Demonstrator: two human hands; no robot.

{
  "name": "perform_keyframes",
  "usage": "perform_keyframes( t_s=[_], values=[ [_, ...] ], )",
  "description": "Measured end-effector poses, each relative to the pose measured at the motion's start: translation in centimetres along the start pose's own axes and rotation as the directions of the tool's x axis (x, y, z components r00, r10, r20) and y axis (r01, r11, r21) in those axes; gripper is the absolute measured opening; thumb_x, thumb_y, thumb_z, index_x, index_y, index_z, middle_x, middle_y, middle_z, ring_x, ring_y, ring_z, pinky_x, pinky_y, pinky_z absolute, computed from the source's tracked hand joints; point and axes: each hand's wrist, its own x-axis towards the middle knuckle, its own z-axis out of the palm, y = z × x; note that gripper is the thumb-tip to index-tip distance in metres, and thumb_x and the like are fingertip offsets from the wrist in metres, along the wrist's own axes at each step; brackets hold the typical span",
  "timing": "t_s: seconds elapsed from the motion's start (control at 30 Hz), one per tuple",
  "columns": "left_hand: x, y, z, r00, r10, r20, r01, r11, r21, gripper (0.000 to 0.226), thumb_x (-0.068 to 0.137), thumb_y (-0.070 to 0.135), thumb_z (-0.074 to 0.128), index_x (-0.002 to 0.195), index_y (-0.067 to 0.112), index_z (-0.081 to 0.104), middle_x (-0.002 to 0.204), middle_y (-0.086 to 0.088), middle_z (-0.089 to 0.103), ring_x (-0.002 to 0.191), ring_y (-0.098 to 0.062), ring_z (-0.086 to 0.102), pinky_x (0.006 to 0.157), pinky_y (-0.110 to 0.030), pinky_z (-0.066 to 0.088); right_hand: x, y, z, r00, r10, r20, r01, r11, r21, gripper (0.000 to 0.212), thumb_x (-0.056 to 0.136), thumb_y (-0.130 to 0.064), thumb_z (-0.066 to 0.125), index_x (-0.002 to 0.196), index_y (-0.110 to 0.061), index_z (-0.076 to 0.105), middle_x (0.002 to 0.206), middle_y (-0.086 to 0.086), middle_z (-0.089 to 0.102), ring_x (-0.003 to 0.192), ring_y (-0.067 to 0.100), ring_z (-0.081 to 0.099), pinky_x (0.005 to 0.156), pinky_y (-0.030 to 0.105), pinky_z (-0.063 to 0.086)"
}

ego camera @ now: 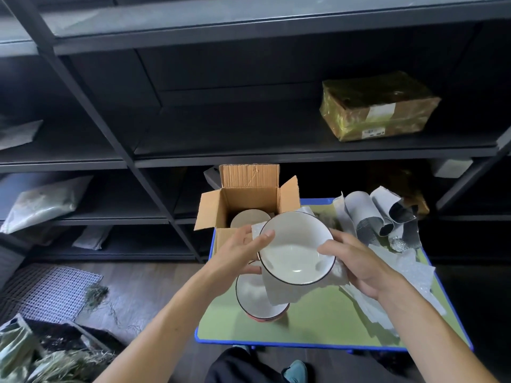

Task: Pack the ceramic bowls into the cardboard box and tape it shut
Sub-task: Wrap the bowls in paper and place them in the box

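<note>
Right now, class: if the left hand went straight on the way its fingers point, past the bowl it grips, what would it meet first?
Probably the open cardboard box, just beyond the left hand and bowl, though depth is unclear.

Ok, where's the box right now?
Head view, centre: the box stands open on the far left corner of the table, just beyond the held bowl, with the shelves behind it.
</note>
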Motion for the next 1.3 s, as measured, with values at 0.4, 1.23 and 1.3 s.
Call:
perform_keyframes(
  t_s=[0.4,1.23,1.3],
  values=[
    [0.1,-1.2,-2.1,0.996,0.010,0.083,-0.017,0.996,0.090,0.024,0.100,0.020,0.054,0.119,0.020,0.068,0.111,-0.005,0.074,0.106,-0.022,0.069,0.089,-0.036,0.058,2.2,-0.1,2.6,0.994,0.110,-0.015,-0.111,0.986,-0.127,0.027,0.076,-0.018,0.063,0.101,-0.021,0.075,0.103,0.013,0.074,0.097,0.036,0.070,0.076,0.053,0.057],
    [12.7,4.3,-10.8,0.990,0.005,-0.141,0.064,0.876,0.477,0.046,0.077,0.043,0.035,0.102,0.016,0.063,0.102,-0.011,0.068,0.096,-0.032,0.068,0.088,-0.048,0.058,15.5,-4.4,8.9,0.911,-0.060,-0.408,-0.162,0.858,-0.487,0.019,0.089,-0.010,0.053,0.100,-0.016,0.068,0.094,0.009,0.070,0.081,0.030,0.071,0.074,0.053,0.061],
    [13.8,4.3,-10.8,0.989,-0.030,-0.147,0.108,0.823,0.557,0.046,0.080,0.045,0.035,0.104,0.016,0.061,0.103,-0.011,0.067,0.097,-0.031,0.067,0.092,-0.047,0.055,17.0,-3.8,8.6,0.899,-0.064,-0.433,-0.233,0.768,-0.597,0.026,0.077,-0.017,0.048,0.096,-0.018,0.066,0.091,0.008,0.070,0.081,0.032,0.069,0.074,0.053,0.060]
  ],
)
